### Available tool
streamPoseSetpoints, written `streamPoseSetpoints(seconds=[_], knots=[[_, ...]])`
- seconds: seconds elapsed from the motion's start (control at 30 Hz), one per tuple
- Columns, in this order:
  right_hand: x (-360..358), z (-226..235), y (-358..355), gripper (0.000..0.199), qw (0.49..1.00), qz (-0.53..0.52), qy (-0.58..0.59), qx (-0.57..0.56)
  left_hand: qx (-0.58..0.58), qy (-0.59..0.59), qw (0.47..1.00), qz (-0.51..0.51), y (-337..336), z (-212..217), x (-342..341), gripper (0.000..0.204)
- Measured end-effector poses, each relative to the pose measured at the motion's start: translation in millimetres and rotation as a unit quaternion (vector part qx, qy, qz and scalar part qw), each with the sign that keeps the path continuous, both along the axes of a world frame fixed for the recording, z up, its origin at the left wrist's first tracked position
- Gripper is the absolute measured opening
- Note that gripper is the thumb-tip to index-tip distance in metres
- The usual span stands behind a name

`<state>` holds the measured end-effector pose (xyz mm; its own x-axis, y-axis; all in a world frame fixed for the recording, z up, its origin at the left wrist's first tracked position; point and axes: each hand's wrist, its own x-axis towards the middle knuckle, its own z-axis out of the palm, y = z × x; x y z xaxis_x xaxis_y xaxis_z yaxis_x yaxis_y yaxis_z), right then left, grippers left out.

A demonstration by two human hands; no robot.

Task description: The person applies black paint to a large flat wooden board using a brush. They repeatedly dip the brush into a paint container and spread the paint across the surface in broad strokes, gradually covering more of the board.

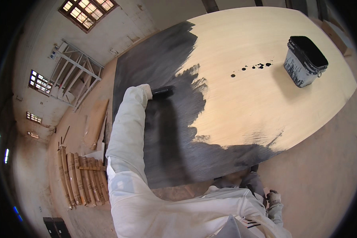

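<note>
My left arm, in a white sleeve, reaches out over a large pale wooden panel (242,103). My gloved left hand (147,91) is closed on a black paint-covered paintbrush (163,92), which lies against the dark part of the panel. Streaky black paint (154,51) covers the panel's left side and near edge, with a ragged border against the bare wood. Low at the right, beside my body, hangs my gloved right hand (273,197); its fingers look curled and I see nothing in them.
On the panel's right side stands a paint-smeared bucket (301,65) with black inside. Several black paint drops (254,68) dot the wood beside it. Left of the panel are wrapped brown bundles (85,178) on the floor and a white metal frame (73,73) by the wall.
</note>
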<state>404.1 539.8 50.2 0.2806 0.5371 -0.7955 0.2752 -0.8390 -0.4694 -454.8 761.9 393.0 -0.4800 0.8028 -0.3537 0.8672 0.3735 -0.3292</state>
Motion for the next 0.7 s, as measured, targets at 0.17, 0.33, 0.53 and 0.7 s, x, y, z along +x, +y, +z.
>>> streamPoseSetpoints(seconds=[0.17, 0.33, 0.53, 0.7], knots=[[21.5, -40.9, 62.0, 0.049, 0.998, 0.044, 0.047, -0.004, 0.013, 0.048, 0.998, 0.038, 48.2, -40.5, -33.8, 0.028], [71.9, -36.2, 129.4, 0.048, 0.999, 0.032, 0.009, -0.015, 0.148, -0.008, 0.986, 0.073, 143.1, -26.5, 116.2, 0.028], [124.7, -52.0, 206.6, 0.043, 0.996, 0.079, 0.021, -0.048, -0.039, 0.019, 0.995, 0.092, 90.0, -8.9, 90.8, 0.038], [149.3, -59.3, 256.6, 0.041, 0.988, 0.129, 0.053, -0.060, 0.068, 0.010, 0.970, 0.234, 77.9, -9.1, 154.0, 0.034]])
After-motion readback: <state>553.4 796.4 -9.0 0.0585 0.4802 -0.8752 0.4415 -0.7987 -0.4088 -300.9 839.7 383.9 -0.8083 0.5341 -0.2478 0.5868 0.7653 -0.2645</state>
